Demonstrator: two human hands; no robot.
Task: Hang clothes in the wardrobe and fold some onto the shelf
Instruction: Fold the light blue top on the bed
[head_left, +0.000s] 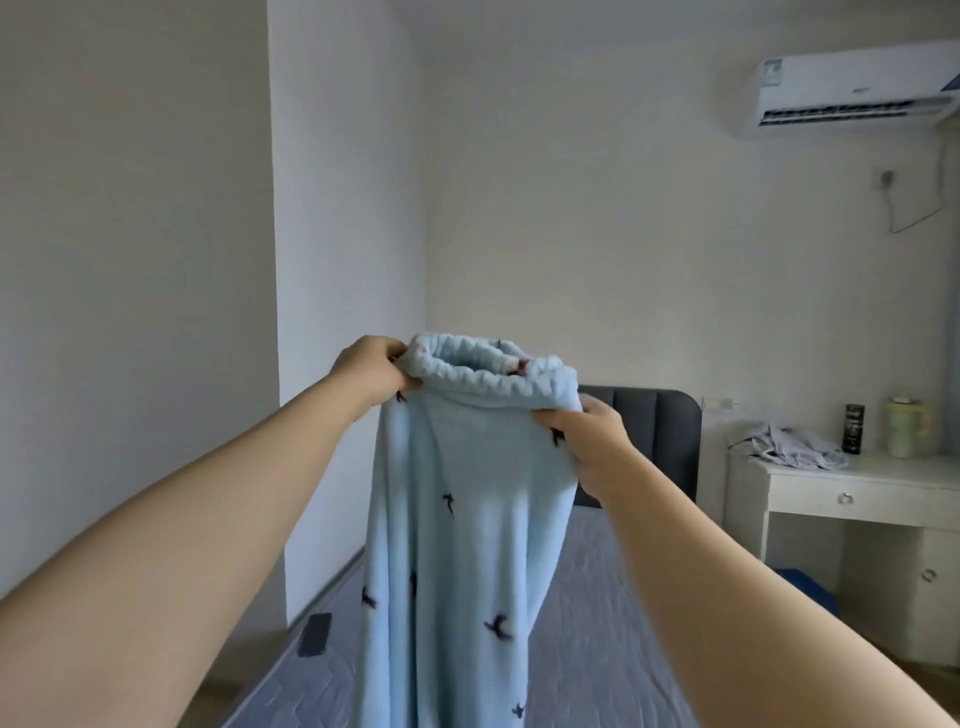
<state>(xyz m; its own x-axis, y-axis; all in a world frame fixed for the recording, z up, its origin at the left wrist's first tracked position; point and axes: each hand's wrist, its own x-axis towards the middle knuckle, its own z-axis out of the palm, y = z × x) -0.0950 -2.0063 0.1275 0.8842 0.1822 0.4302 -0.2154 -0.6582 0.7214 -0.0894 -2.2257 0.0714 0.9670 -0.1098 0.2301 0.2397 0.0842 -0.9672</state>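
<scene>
Phone (315, 635) on mattress (597, 597); black can (854, 427) on desk (852, 478).

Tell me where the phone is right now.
In the head view, the phone lies at lower left on the left edge of the bed, just left of the hanging blue garment.

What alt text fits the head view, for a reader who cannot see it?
Both hands hold up a light blue fleece garment by its elastic waistband, the left hand pinching one side and the right hand the other, so it hangs over a bed. A dark phone lies near the bed's left edge; a white desk stands at right.
</scene>
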